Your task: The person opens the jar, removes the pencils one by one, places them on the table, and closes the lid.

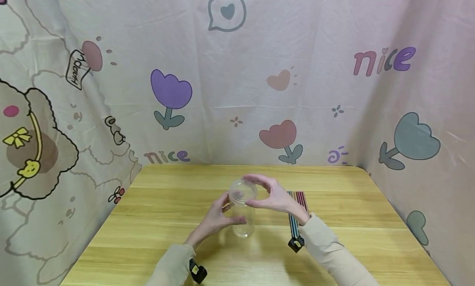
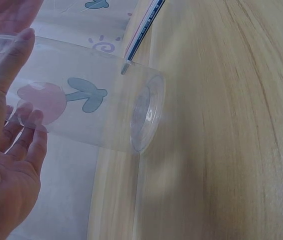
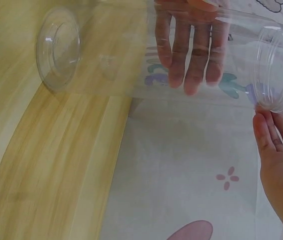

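Note:
A clear, see-through jar (image 1: 243,227) stands upright between both hands near the middle of the table. My left hand (image 1: 216,216) grips its body, thumb on the near side and fingers behind; in the right wrist view those left fingers (image 3: 194,55) show through the clear wall. At the top, my right hand (image 1: 276,196) holds the round clear lid (image 1: 243,190) by its edge, thumb in front and fingers at the far side. The ridged rim shows in the right wrist view. Nothing is visible inside the jar. Whether its base touches the table cannot be told.
Several thin coloured pencils (image 1: 301,198) lie side by side on the wooden table (image 1: 167,220), partly under the right forearm. A printed cloth (image 1: 230,92) hangs behind the table, with more cloth at both sides.

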Demonstrator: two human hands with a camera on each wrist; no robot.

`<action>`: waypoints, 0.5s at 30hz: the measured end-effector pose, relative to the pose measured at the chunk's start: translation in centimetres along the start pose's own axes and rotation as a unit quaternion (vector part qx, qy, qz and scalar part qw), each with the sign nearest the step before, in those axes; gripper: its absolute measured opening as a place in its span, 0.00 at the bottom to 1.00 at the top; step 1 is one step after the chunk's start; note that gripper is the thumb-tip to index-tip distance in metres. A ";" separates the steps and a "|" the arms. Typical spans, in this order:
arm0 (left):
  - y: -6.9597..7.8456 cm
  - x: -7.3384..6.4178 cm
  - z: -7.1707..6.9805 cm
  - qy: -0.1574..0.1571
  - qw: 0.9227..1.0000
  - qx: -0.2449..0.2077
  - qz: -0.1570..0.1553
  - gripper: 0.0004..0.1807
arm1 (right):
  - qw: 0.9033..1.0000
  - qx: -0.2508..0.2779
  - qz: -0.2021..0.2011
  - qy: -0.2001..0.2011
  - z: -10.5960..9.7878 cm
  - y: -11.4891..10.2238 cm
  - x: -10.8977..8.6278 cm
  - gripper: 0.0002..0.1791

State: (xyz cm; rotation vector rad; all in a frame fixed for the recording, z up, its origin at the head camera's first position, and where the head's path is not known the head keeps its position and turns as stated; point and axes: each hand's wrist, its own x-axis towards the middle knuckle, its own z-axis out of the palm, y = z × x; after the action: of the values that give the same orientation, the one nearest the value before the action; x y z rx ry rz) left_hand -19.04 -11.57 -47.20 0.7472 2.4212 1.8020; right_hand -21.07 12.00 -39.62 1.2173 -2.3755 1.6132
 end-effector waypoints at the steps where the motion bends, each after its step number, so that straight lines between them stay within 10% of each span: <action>1: 0.0 0.0 0.0 0.000 1.000 0.001 0.000 0.46 | 1.000 0.000 0.000 0.000 0.0 0.0 0.0 0.36; 15: 0.0 0.0 0.0 0.000 1.000 0.002 0.000 0.47 | 1.000 -0.019 0.010 -0.004 0.0 -0.3 0.2 0.35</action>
State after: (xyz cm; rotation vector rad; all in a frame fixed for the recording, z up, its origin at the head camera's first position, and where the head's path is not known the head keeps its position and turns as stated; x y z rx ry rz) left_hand -19.04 -11.56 -47.15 0.7475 2.4258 1.7970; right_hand -21.02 11.84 -39.34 1.2004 -2.4186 1.5626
